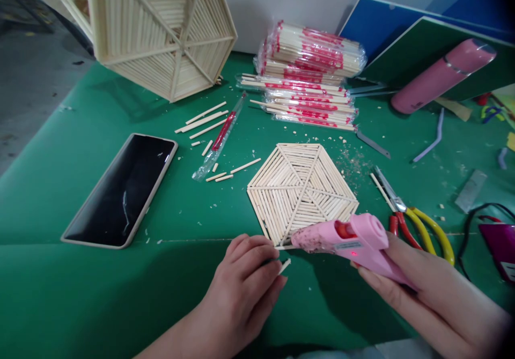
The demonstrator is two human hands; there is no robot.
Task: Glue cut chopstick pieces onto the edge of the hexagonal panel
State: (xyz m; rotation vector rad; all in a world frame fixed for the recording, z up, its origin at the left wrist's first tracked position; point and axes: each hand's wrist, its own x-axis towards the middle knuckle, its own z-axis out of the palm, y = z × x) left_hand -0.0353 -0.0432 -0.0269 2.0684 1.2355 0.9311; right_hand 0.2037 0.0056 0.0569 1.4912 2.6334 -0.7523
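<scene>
A flat hexagonal panel of thin wooden sticks [300, 190] lies on the green table, its sticks laid in triangular sections. My right hand [414, 284] is closed round a pink hot glue gun [341, 241], whose small red light is lit. The nozzle end is over the panel's near edge; whether it touches cannot be made out. At the panel's near left corner, my left hand [251, 278] has its fingertips on or right beside the edge. A short wooden stick [285, 266] pokes out between its curled fingers, most of it hidden.
A larger hexagonal stick structure [173, 37] stands at the back left. A phone [120, 190] lies on the left; loose sticks [205, 120] and wrapped chopstick packs [309, 74] lie behind the panel. Pliers [402, 209] with red and yellow handles and a pink bottle [442, 77] are on the right.
</scene>
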